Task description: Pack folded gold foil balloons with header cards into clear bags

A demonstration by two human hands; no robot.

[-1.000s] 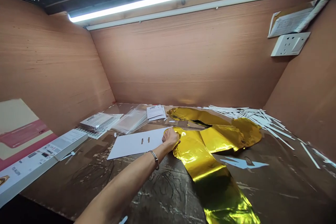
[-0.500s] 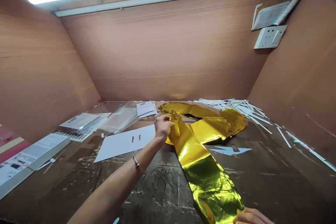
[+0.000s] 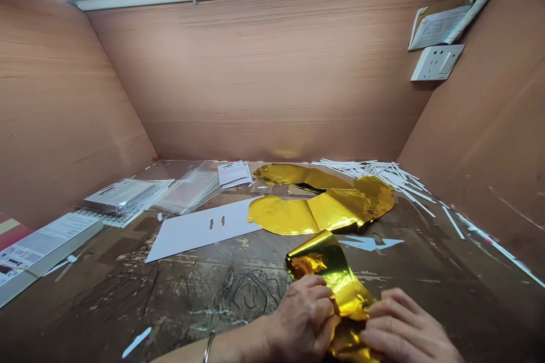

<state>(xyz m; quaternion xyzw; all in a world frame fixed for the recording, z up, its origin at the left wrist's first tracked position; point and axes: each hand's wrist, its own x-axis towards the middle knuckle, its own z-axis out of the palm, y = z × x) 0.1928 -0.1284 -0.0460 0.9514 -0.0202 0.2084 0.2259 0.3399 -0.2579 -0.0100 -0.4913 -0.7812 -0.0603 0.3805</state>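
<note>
The left hand (image 3: pixel 303 317) and the right hand (image 3: pixel 404 332) were closed, gripping a bunched-up piece of shiny gold foil (image 3: pixel 327 269). The foil sat in front of the white card (image 3: pixel 200 229), and a gold foil balloon (image 3: pixel 319 210) lay just beside the card.

Printed sheets (image 3: pixel 233 173), box label (image 3: pixel 42 241) — all unreadable

Scarred, paint-flecked dark brown workbench top (image 3: pixel 204 289), with a flattened gold foil balloon (image 3: pixel 323 210) lying across its centre. Toward the left, a white card with two slots (image 3: pixel 200 229), transparent plastic sleeves (image 3: pixel 187 190), stacked printed sheets (image 3: pixel 123 195) and a long white box (image 3: pixel 46 247); toward the back right, a loose pile of thin white sticks (image 3: pixel 374 173).
</note>
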